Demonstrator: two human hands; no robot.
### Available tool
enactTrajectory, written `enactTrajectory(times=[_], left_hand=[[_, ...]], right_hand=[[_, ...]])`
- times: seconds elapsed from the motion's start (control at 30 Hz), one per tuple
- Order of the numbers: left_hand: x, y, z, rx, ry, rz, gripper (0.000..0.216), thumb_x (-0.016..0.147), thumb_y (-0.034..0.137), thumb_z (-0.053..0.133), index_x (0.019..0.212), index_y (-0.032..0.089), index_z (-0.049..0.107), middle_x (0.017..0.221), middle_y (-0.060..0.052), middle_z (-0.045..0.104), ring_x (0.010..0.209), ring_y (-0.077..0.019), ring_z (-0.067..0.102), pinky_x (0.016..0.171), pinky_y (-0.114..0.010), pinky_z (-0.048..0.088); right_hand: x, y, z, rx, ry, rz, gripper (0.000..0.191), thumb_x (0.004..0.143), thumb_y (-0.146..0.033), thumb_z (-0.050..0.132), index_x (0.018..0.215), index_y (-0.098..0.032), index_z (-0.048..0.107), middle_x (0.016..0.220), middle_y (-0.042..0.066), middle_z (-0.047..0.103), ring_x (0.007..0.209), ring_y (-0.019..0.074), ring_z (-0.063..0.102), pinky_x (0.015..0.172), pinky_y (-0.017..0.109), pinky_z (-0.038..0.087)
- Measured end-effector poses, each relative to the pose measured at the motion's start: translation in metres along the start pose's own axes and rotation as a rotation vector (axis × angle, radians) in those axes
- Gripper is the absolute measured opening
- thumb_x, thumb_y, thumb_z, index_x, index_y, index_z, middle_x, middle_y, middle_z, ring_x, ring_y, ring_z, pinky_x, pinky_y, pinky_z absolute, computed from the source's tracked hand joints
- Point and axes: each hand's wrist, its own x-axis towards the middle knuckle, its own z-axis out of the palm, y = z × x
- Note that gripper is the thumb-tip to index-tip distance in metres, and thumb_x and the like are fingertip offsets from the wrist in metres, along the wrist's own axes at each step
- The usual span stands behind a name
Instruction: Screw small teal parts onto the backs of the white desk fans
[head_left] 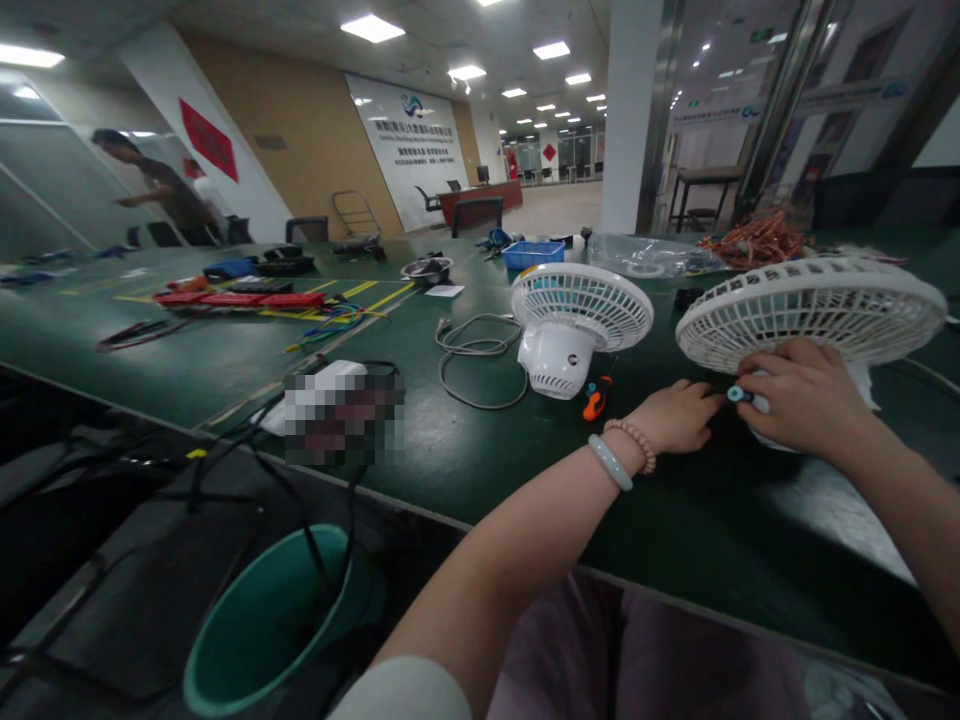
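Note:
A white fan (814,310) lies tilted on the green table (465,450) at the right, grille facing up. My right hand (802,400) is curled around a small tool with a light-blue tip (738,394) under the fan's grille. My left hand (675,415), with two bracelets on the wrist, rests on the table beside that tip, fingers folded; what it touches is hidden. A second white fan (574,325) lies face up to the left. An orange tool (596,400) sits on the table between that fan and my left hand.
A grey cable (469,355) coils left of the second fan. A blue tray (532,253), tangled copper wire (757,240) and red tools (240,298) lie farther back. A teal bucket (277,620) stands below the table's edge. A person (154,190) stands far left.

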Motion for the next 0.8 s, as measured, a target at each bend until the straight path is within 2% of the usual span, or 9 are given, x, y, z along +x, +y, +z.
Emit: enactTrajectory(times=[0.13,0.23,0.37,0.67,0.8], left_hand=[[0.000,-0.004,0.005,0.005,-0.026,0.067,0.037,0.083,0.020,0.036,0.117,0.019,0.048,0.112,-0.010,0.054,0.098,-0.0190,0.049,0.086,-0.034,0.037],[0.002,-0.006,0.007,0.015,0.015,0.102,0.031,0.082,0.017,0.037,0.106,0.017,0.057,0.103,-0.009,0.058,0.094,-0.0174,0.050,0.087,-0.033,0.036],[0.003,-0.013,0.008,-0.029,0.074,0.112,0.028,0.082,0.012,0.038,0.099,0.016,0.060,0.096,-0.007,0.060,0.092,-0.0152,0.052,0.088,-0.030,0.037],[0.005,-0.023,0.010,-0.144,0.123,0.044,0.024,0.081,0.010,0.039,0.090,0.015,0.061,0.091,-0.006,0.057,0.086,-0.0138,0.053,0.081,-0.026,0.042],[0.005,-0.022,0.010,-0.155,0.145,-0.007,0.025,0.081,0.011,0.039,0.094,0.016,0.060,0.088,-0.006,0.055,0.080,-0.0141,0.053,0.076,-0.027,0.044]], right_hand=[[0.001,0.001,0.000,0.008,0.016,0.002,0.023,0.074,-0.032,0.048,0.079,-0.019,0.066,0.095,0.009,0.062,0.091,0.0283,0.040,0.071,0.040,0.024],[0.002,0.000,-0.001,0.023,0.037,0.005,0.023,0.073,-0.033,0.048,0.075,-0.020,0.066,0.091,0.006,0.062,0.090,0.0269,0.039,0.073,0.039,0.023],[0.005,-0.001,-0.004,0.050,0.046,0.023,0.022,0.072,-0.031,0.049,0.074,-0.020,0.067,0.090,0.007,0.061,0.089,0.0255,0.039,0.073,0.038,0.023],[0.008,-0.002,-0.010,0.073,0.024,0.035,0.022,0.073,-0.031,0.049,0.077,-0.019,0.068,0.091,0.007,0.061,0.090,0.0256,0.037,0.074,0.038,0.022],[0.009,-0.003,-0.009,0.071,0.033,0.044,0.021,0.072,-0.030,0.050,0.075,-0.019,0.068,0.090,0.007,0.061,0.090,0.0260,0.036,0.074,0.039,0.022]])
